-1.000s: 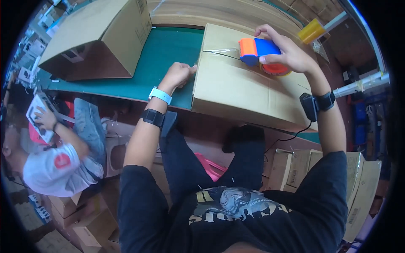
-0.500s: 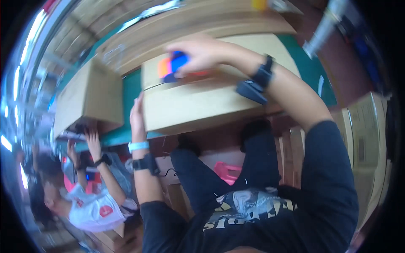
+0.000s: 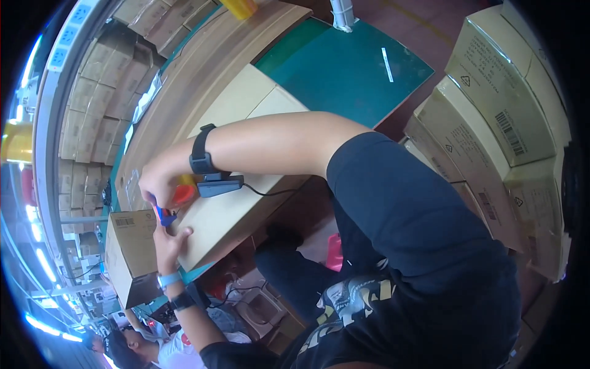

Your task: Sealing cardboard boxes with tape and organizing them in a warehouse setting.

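Since the earlier frame, right hand (image 3: 161, 179) has moved in close above left hand (image 3: 168, 247). I see the long carton (image 3: 212, 222) stretching right from both; second carton (image 3: 136, 241) just left. Right grasps blue dispenser (image 3: 166, 218), between the hands; left unclenched, thumb spread.

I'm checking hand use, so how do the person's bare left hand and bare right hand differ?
The right hand grips a blue plastic tape dispenser; the left hand, thumb spread, grasps nothing visible. The left hand has a pale blue wristband; the right hand has none. Both are at one end of the long tan cardboard box, each with a black forearm strap.
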`<state>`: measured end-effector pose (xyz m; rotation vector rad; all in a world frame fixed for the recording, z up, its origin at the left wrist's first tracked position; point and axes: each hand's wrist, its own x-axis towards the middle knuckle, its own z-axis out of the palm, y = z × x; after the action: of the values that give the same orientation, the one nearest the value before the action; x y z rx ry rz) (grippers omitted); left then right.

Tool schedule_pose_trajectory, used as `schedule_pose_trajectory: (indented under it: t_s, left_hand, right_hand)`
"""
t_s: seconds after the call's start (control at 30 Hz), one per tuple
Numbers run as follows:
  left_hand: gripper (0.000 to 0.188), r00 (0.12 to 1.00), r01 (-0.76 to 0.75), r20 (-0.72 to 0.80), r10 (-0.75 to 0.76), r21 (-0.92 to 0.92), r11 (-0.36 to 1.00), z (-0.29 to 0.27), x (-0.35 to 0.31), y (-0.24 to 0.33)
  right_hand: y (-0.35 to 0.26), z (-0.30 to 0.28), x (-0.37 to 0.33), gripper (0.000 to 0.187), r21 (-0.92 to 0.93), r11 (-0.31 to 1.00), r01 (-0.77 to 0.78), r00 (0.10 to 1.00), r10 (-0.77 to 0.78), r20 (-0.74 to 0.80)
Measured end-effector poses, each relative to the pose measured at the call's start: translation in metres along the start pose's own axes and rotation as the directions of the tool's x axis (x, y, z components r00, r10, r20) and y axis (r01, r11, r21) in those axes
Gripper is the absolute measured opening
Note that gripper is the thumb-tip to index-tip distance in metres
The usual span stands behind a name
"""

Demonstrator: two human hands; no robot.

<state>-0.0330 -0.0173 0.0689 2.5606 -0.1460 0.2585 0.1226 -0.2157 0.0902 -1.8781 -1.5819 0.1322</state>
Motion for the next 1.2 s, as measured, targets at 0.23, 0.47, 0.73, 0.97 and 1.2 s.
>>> schedule_pose_trajectory:
  t_s: [0.23,0.47,0.73,0.97,1.2]
  left_hand:
    - [0.09,0.974,0.031,0.19,-0.122,0.419,0.907,-0.006,0.022,0.012]
    - [0.094,0.822,-0.483,0.426,0.379,0.167,0.859,0.147,0.145,0.189]
    - [0.068,0.722,-0.604,0.262,0.64,-0.213,0.768,0.19,0.136,0.201]
    - [0.046,0.502,-0.775,0.368,0.783,-0.209,0.596,0.193,0.158,0.203]
    - [0.045,0.465,-0.807,0.565,0.681,-0.046,0.589,0.198,0.172,0.223]
  right_hand:
    - [0.037,-0.151,-0.179,0.034,0.055,0.994,0.089,0.96,-0.101,0.261]
    - [0.068,-0.2,-0.349,0.053,0.067,0.954,-0.294,0.955,0.295,-0.008]
    - [0.079,-0.161,-0.363,0.044,-0.087,0.96,-0.264,0.963,0.268,0.033]
    - [-0.054,-0.149,-0.279,0.041,-0.807,0.371,-0.459,0.554,0.83,0.067]
    - [0.023,-0.13,-0.336,0.042,-0.827,0.392,-0.404,0.792,0.602,-0.101]
